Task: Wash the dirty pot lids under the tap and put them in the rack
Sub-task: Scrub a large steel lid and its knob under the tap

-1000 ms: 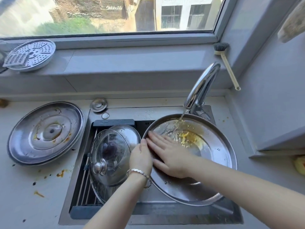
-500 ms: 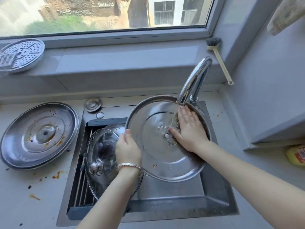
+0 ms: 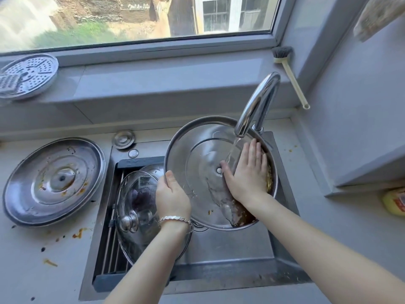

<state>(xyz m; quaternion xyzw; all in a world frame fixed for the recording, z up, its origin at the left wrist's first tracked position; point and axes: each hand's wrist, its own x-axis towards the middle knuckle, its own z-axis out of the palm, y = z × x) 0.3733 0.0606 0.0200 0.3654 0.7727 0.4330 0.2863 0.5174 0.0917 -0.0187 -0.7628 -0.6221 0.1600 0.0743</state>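
A large steel pot lid [image 3: 192, 154] is tilted over the sink, inner side up, under the running tap [image 3: 256, 106]. My left hand [image 3: 172, 197] grips its left rim. My right hand [image 3: 246, 172] lies flat with straight fingers on the lid's right half, in the water stream; yellow-brown residue collects at the lid's lower right edge. A glass lid [image 3: 135, 207] with a steel knob leans in the rack [image 3: 111, 249] at the sink's left, a smaller steel lid [image 3: 151, 168] behind it. Another dirty steel lid [image 3: 54, 181] lies on the counter to the left.
Food specks dot the counter [image 3: 54, 260] left of the sink. A perforated steamer plate [image 3: 28, 75] sits on the windowsill. A dish brush [image 3: 289, 73] leans in the corner at right. A small metal sink plug [image 3: 123, 139] lies behind the sink. A yellow bottle [image 3: 394, 200] is at far right.
The lid was tipped up and turned toward the tap. My right hand slid from the lid's lower left across to its right side under the stream; the yellow residue washed toward the lower edge.
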